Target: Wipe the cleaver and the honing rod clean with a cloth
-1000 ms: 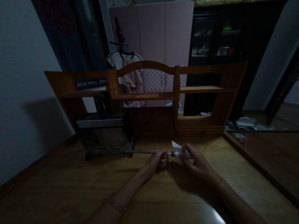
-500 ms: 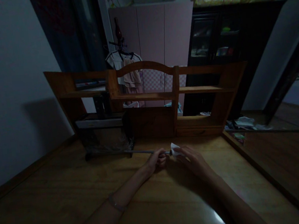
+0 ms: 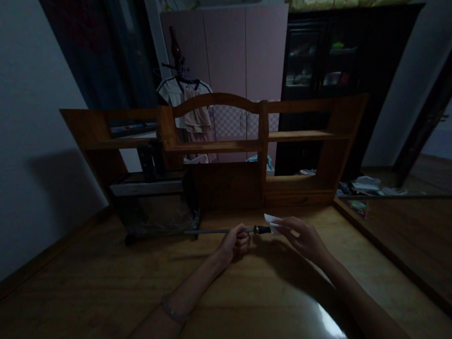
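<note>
A long thin grey rod [image 3: 212,231] with a metal collar and a black handle [image 3: 263,230] lies level across the view, above the wooden tabletop. My left hand [image 3: 238,240] is wrapped round the rod, a little left of the collar. A folded white tissue or paper [image 3: 272,221] is pinched in my right hand [image 3: 301,234] at the handle's right end. The tissue covers that end, so I cannot see its tip. The rod's left part reaches out in front of a dark box-like device with a silver front strip [image 3: 150,187].
A wooden shelf unit [image 3: 215,148] stands along the tabletop's [image 3: 209,307] far edge. A white wall [image 3: 18,106] rises at left. Behind the shelf are a pink wardrobe [image 3: 227,55], hanging clothes [image 3: 195,110] and a dark cabinet [image 3: 346,74].
My right hand and the tissue have moved right along the handle, and more of the black handle shows. My left hand keeps its grip on the rod. The view has shifted slightly.
</note>
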Available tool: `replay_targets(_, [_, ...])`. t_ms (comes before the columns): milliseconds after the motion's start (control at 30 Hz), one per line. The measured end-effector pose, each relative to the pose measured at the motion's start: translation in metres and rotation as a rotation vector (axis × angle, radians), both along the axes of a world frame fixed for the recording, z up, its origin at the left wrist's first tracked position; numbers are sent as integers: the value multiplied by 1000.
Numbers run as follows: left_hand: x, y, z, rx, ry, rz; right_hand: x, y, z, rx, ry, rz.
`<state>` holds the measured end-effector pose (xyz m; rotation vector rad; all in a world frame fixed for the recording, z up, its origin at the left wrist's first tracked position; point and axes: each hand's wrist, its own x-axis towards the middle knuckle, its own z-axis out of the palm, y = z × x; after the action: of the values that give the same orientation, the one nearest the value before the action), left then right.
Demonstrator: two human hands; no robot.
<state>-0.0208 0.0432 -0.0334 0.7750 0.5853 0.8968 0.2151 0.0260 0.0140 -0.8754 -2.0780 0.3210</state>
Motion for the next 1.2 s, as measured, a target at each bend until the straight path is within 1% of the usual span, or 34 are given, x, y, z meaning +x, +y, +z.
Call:
replay_targets(67, [-1, 1, 0, -4, -2, -5, 1, -2, 1, -23, 9, 5])
replay_targets(200, [-3, 2, -2, -21, 7, -1, -2, -5, 2, -91, 19, 66])
replay_targets(267, [-3, 2, -3, -24, -1, 7, -4, -5, 1, -100, 41, 78])
replay_targets(400, [-2, 0, 0, -25, 8, 32, -4, -4, 0, -98, 104, 49])
replay_targets(633, [0, -5, 5, -19, 37, 76, -2, -4, 3, -175, 181, -12])
replay_targets(700, [0, -5, 5, -29, 49, 92, -2, -5, 4, -193, 170, -9])
replay_targets(767, [-1, -4, 4, -34, 59, 93, -4, -7, 5, -221, 136, 23])
replay_targets(900, [-1, -3, 2, -21, 83, 55, -7, -9, 6, -291, 65, 85])
replay_targets(967, [-1, -4, 3, -16, 98, 45, -7, -9, 5, -310, 64, 95])
replay_targets(1067, [-1, -5, 5, 0, 111, 41, -7, -7, 4, -321, 81, 102])
replay_targets(1200, [-1, -6, 5, 12, 107, 50, -9, -6, 1, -303, 104, 77])
